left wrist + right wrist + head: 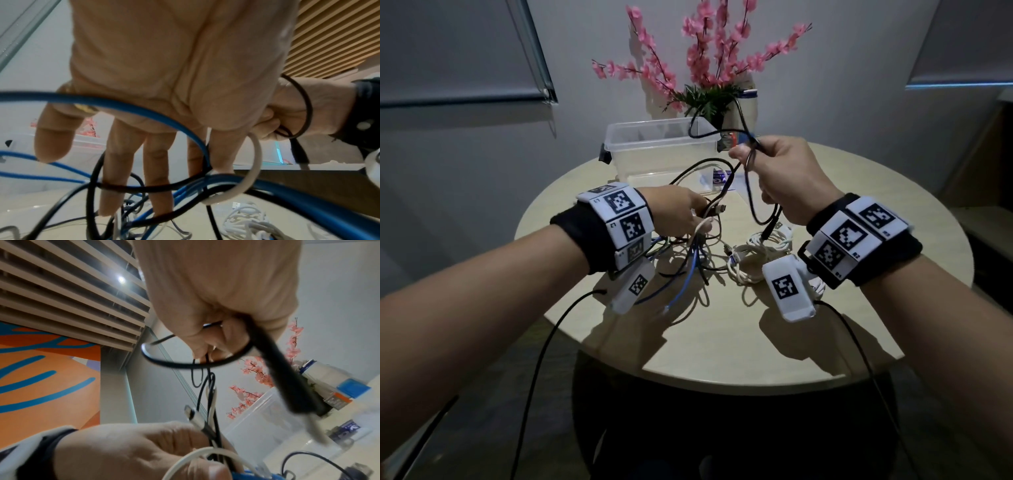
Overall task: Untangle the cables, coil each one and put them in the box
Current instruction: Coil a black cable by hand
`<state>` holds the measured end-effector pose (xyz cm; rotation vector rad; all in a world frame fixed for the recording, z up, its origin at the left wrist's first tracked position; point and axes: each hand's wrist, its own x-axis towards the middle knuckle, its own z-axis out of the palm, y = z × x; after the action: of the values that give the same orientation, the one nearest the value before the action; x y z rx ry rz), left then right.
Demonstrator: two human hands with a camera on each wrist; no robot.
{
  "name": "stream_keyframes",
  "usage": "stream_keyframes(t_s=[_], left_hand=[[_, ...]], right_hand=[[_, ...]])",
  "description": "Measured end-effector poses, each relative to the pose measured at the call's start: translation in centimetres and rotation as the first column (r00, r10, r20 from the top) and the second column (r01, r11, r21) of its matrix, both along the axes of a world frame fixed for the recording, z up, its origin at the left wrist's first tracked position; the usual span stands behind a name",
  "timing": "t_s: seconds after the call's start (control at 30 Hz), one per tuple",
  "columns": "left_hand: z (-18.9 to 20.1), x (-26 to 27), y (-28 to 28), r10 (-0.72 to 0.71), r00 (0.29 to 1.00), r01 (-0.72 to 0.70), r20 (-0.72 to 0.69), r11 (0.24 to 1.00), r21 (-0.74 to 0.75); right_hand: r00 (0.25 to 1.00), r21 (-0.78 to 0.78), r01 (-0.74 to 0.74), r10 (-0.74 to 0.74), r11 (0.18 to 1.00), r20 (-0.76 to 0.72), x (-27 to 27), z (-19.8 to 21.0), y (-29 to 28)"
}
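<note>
Round pale wood table (739, 342), grey wall (465, 144), roller blinds (458, 51), slatted ceiling (68, 293), orange-blue mural (45, 378).

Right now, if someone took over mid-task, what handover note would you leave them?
Right hand: raised, grips loops of a black cable.
Left hand: low over the table, fingers threaded through the tangle of blue, black and white cables.
White cable bundle lies on the table beside the tangle.
Box: behind the cables; no cable visible inside.
Done: black cable partly coiled.
Left: finish untangling, coil each cable, box them all.
</note>
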<state>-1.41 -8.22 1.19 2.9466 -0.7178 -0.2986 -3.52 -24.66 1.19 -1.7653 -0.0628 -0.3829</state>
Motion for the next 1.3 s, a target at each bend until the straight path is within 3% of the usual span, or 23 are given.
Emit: stream_keyframes(t_s=[0.23,0.43,0.6,0.7,0.8,0.9,0.97,1.03,1.17,1.3], left_hand=[[-0.1,1.3,0.9,0.111,0.994,-0.112,-0.017,0.994,-0.012],[-1.0,1.7,1.9,0.038,0.981,-0.034,0.191,0.999,-0.023],[-1.2,1.9,2.6,0.058,0.987,-0.092,0.149,0.969,0.231],[-1.1,1.8,2.5,0.091,0.992,-0.110,0.090,0.964,0.244],[-0.5,2.0,2.7,0.071,0.993,-0.077,-0.092,0.995,-0.063],[-0.1,1.8,1.7,0.015,0.991,-0.080,-0.136,0.868,-0.491],[-0.3,1.4,0.4,0.007,0.996,-0.059,-0.091,0.815,-0.577],[-0.6,1.1,-0.8,-0.054,0.997,0.023,-0.046,0.860,-0.510],[-1.4,0.9,-1.8,-0.154,0.985,0.138,-0.073,0.972,-0.190],[-1.9,1.3,-1.6,-0.131,0.988,0.137,-0.079,0.988,0.070]], right_hand=[[0.999,0.168,-0.016,0.010,0.986,0.036,0.0,0.5,-1.0],[0.995,0.402,-0.044,0.002,0.914,0.103,-0.3,1.6,-2.5],[0.990,0.423,-0.021,-0.041,0.906,0.138,-0.3,1.9,-3.5],[0.990,0.416,-0.043,-0.016,0.908,0.138,-0.2,1.5,-3.2],[0.992,0.353,-0.081,0.041,0.932,0.120,-0.1,0.8,-2.7],[0.991,0.311,-0.099,0.066,0.945,0.115,-0.2,0.6,-2.3],[0.984,0.337,-0.151,0.110,0.930,0.138,-0.3,0.8,-2.0],[0.973,0.404,-0.217,0.163,0.889,0.165,-0.7,1.1,-1.7],[0.964,0.454,-0.248,0.171,0.856,0.204,-1.3,1.8,-1.7],[0.972,0.398,-0.220,0.167,0.891,0.164,-1.2,1.8,-2.7]])
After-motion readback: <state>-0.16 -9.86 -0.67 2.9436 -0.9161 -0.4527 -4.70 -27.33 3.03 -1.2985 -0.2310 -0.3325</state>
